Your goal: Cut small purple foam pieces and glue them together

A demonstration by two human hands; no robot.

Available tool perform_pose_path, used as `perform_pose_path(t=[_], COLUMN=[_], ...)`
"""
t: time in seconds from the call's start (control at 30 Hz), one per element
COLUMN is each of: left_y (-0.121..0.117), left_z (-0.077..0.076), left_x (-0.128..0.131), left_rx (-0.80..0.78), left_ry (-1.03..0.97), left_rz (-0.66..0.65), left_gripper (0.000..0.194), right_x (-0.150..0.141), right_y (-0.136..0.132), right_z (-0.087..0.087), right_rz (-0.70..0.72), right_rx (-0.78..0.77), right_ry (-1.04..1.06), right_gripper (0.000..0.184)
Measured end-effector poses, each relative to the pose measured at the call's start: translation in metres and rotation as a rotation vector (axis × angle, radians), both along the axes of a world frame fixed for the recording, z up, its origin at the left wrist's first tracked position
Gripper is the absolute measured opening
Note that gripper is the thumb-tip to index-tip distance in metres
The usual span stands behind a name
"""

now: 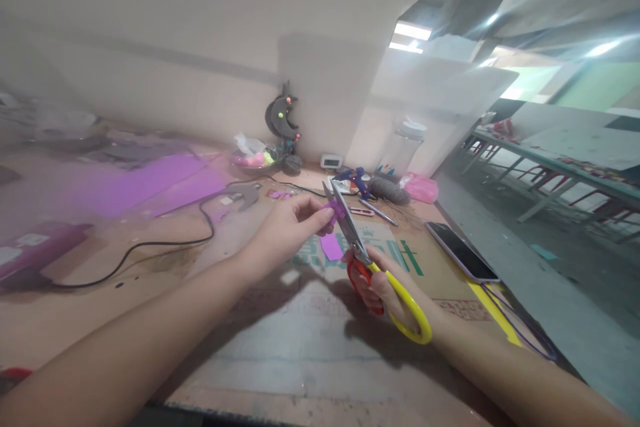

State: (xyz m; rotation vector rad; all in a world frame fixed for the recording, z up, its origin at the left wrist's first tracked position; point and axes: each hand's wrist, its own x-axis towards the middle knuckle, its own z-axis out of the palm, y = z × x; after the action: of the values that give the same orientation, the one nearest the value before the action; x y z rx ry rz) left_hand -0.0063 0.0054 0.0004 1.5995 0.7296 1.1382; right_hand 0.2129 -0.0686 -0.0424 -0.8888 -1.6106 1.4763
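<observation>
One small purple piece (338,209), thin & sheet-like, is held up over the worktop (165,307), about midway btwn its L & R edges; L hand (303,220) has thumb & fingertips pinched on it. R hand (383,283) is closed round the handles of the scissors (351,232): smooth yellow loop, red loop, long metal blades a bit apart, up against the piece. Below lies a flat purple offcut (331,247), straight-sided, on brown cardboard (425,290) w/ green print. Toward the worktop's R edge: phone (463,252), dark glossy screen up. Near the far edge: fuzzy grey yarn (389,191), crinkly pink bag (420,187), clear jar (400,150) w/ pale lid, blue glue gun (357,180), & a grey crescent (283,115) dotted w/ small coloured balls. Toward the L edge, purple sheets (170,180) blur badly, outlines hard to make out; black cable (131,250) curls nearby. Piece's exact shape can't be read, partly hidden by fingers & blades; R fingers partly covered by handles; both forearms cut off by the frame.
</observation>
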Motion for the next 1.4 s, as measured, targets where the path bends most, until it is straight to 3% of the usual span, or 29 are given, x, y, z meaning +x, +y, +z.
perform_pose_path(t=[1.2, 1.4], left_y=[0.001, 0.003], left_z=[0.014, 0.011], left_x=[-0.008, -0.008], left_rx=[0.039, 0.038], left_ry=[0.104, 0.086], left_rz=[0.098, 0.085], left_gripper=[0.023, 0.024], right_x=[-0.005, -0.006], right_y=[-0.002, -0.002], right_z=[0.018, 0.016], right_rz=[-0.113, -0.144], right_rx=[0.024, -0.009], right_ry=[-0.219, -0.19], right_gripper=[0.073, 0.073])
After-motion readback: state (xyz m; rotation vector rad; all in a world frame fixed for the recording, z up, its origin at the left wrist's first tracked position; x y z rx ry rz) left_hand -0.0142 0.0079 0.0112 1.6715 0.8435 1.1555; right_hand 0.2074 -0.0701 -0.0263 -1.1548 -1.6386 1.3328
